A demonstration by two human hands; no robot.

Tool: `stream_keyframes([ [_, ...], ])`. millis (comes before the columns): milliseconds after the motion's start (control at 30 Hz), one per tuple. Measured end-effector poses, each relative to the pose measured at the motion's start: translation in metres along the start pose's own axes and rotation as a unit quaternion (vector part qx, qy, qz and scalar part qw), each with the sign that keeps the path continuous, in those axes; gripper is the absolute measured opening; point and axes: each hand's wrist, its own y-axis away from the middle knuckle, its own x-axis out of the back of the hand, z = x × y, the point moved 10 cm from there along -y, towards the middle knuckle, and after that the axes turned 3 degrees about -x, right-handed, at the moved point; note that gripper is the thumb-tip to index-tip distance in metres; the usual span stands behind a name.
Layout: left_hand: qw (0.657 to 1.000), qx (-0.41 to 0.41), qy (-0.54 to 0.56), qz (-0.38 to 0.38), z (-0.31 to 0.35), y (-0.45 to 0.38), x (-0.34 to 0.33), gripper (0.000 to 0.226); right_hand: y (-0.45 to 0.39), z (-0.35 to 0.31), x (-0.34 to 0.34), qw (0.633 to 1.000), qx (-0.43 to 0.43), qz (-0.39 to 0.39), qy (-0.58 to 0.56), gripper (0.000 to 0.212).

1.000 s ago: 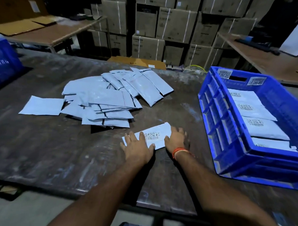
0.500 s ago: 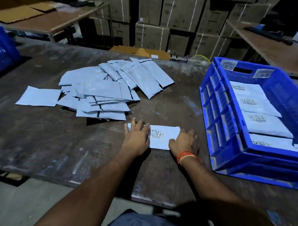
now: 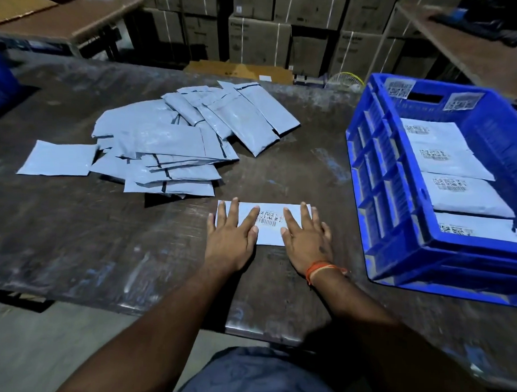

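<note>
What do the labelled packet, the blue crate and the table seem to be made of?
The labelled packet looks like thin plastic film: pale grey, faint sheen. The blue crate is probably rigid moulded plastic, given its ribbed walls. The table seems wood or board: dark, scuffed, patchy dull shine.

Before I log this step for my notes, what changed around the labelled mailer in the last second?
The labelled mailer was turned from tilted to square with the table edge. The left hand and right hand, earlier at its near corners, now press flat on it. The pile of grey mailers and blue crate stayed put.
</note>
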Motion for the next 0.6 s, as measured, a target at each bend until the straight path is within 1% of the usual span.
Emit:
stream_keyframes([
  [100,1.000,0.011,-0.003,0.004,-0.011,0.004,0.004,0.054,0.001,0.006,0.001,0.999,-0.031,-0.009,-0.010,0.054],
  [167,0.999,0.033,-0.004,0.002,-0.018,0.006,0.007,0.054,0.003,0.011,0.004,0.998,-0.065,-0.007,-0.015,0.054],
  [267,0.996,0.092,0.008,0.000,-0.026,0.007,0.015,0.050,0.006,0.017,0.018,0.991,-0.134,0.000,-0.020,0.053],
  [333,0.991,0.134,0.024,0.020,-0.027,0.007,0.027,0.044,0.004,0.016,0.024,0.987,-0.154,0.007,-0.048,0.050],
  [400,0.982,0.173,0.073,0.023,-0.029,0.006,0.034,0.038,-0.002,0.017,0.021,0.980,-0.160,0.002,-0.117,0.054],
  [467,0.970,0.201,0.135,0.005,-0.033,0.003,0.034,0.038,-0.007,0.023,0.015,0.960,-0.178,-0.002,-0.215,0.058],
  [533,0.955,0.222,0.199,0.001,-0.041,-0.002,0.032,0.042,-0.007,0.027,0.011,0.931,-0.189,0.002,-0.313,0.055],
  [600,0.941,0.220,0.257,0.013,-0.048,-0.009,0.030,0.042,-0.004,0.028,0.012,0.906,-0.178,0.011,-0.383,0.047],
])
